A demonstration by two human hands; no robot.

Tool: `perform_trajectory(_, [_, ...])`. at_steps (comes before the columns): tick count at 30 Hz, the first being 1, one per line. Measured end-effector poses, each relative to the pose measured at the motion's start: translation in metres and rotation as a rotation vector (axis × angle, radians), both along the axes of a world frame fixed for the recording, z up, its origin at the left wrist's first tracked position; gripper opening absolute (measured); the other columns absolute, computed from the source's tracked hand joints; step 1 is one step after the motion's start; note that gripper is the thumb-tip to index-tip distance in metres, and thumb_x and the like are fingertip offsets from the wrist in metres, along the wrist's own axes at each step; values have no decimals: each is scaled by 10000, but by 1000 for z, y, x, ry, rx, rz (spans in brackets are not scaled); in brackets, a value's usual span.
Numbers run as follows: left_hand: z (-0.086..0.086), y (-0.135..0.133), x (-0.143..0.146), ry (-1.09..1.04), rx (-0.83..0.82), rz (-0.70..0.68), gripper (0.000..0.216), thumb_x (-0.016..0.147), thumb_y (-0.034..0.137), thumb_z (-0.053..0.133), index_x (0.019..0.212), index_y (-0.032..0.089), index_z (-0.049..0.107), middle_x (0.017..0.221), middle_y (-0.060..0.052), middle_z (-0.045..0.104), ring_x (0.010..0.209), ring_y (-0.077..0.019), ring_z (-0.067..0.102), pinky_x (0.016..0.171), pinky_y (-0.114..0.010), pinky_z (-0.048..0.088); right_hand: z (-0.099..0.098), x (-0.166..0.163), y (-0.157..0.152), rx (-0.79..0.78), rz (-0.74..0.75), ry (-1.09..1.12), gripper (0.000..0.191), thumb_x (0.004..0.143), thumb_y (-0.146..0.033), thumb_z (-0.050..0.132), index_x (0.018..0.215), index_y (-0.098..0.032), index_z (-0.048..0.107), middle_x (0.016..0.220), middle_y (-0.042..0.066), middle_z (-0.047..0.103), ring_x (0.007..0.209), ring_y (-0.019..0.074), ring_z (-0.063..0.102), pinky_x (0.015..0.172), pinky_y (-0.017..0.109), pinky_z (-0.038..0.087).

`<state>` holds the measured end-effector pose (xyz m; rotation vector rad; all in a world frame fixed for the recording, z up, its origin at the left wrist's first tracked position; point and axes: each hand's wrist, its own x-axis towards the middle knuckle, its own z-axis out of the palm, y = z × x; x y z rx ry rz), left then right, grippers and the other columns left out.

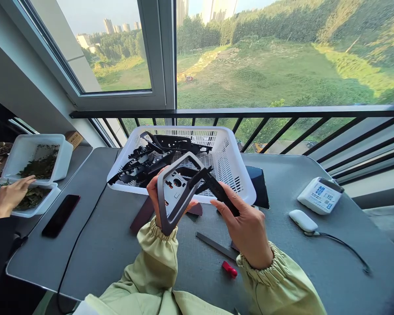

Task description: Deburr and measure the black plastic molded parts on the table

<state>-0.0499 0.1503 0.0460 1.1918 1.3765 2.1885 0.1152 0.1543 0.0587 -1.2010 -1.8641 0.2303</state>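
Observation:
My left hand [156,197] is closed round a grey plastic frame part [175,192], held upright over the grey table [111,245]. My right hand [246,223] grips a black plastic strip [216,188] whose far end meets the frame. Both hands hover just in front of a white basket [231,170] that holds several black plastic parts [151,159]. On the table under my hands lie a thin dark bar [215,245] and a small red piece [229,269].
Another person's hand [11,194] rests on white trays of dried leaves [36,164] at the left. A black phone [61,215] and a cable lie nearby. To the right sit a white device [320,194] and a white mouse-like object [302,220]. A railing and windows stand behind.

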Motion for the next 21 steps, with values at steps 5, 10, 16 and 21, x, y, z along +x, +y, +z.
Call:
perform_trajectory(5, [2, 3, -6, 298, 196, -6, 900, 488, 332, 884, 1271, 434, 453, 1326, -4, 564, 1120, -322, 610, 884, -522, 530, -3, 2, 2, -56, 12, 56, 422, 902, -456, 553, 1203, -187, 673, 1116, 52, 722, 788, 206, 742, 737, 261, 595])
perform_trajectory(10, [4, 2, -4, 271, 213, -42, 860, 525, 274, 871, 1267, 416, 460, 1331, -11, 548, 1138, -326, 592, 901, -523, 515, -4, 3, 2, -112, 9, 83, 419, 886, -452, 574, 1205, -201, 673, 1112, 48, 729, 802, 218, 737, 756, 293, 595])
perform_trajectory(16, [5, 4, 0, 205, 236, -60, 793, 594, 258, 836, 1260, 389, 426, 1324, -31, 532, 1135, -266, 585, 938, -468, 487, -2, 2, 3, -142, 6, 231, 430, 863, -447, 601, 1182, -168, 672, 949, 60, 767, 679, 182, 706, 637, 270, 583])
perform_trajectory(21, [-6, 0, 7, 80, 180, -424, 886, 492, 279, 904, 1243, 332, 437, 1359, -93, 461, 1183, -274, 548, 949, -415, 482, -2, -3, 1, -264, 189, 342, 422, 870, -443, 592, 1178, -161, 654, 940, 67, 757, 674, 171, 686, 619, 270, 568])
